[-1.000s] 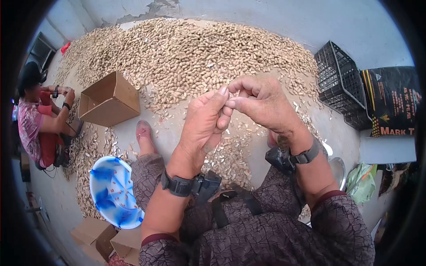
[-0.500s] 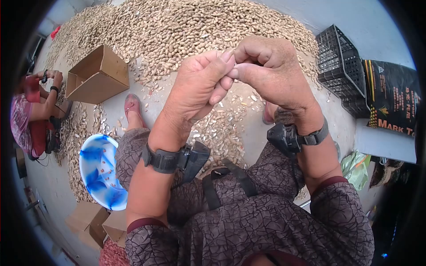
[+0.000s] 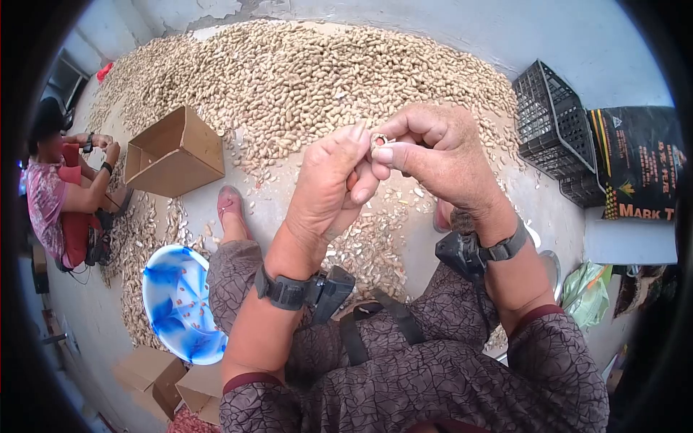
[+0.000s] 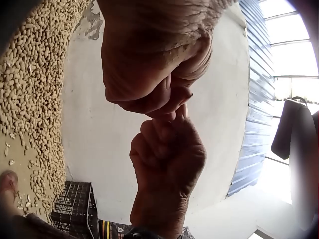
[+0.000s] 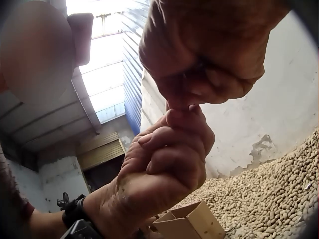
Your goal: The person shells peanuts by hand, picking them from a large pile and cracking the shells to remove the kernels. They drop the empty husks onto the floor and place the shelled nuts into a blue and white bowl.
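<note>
Both hands meet fingertip to fingertip in front of the chest. My right hand (image 3: 444,159) pinches a cracked peanut (image 3: 379,141) between thumb and forefinger, its reddish kernel showing inside the pale shell. Against the other side of it, the left hand's (image 3: 321,184) thumb and forefinger pinch too. Another reddish peanut kernel (image 3: 351,180) shows among the left hand's curled lower fingers. In the left wrist view, the right hand (image 4: 167,164) reaches up to the left; the fingers hide the peanut there, as in the right wrist view.
A wide heap of unshelled peanuts (image 3: 310,86) lies along the wall. Empty shells (image 3: 368,249) litter the floor between the feet. At left stand a cardboard box (image 3: 173,155), a blue-and-white basin (image 3: 162,303) with some kernels, and a seated person (image 3: 58,187). Black crates (image 3: 552,123) stand at right.
The fingertips have parted slightly, and the peanut between them now shows its reddish kernel. A kernel in the left hand has come into sight. The head view dipped, then rose again.
</note>
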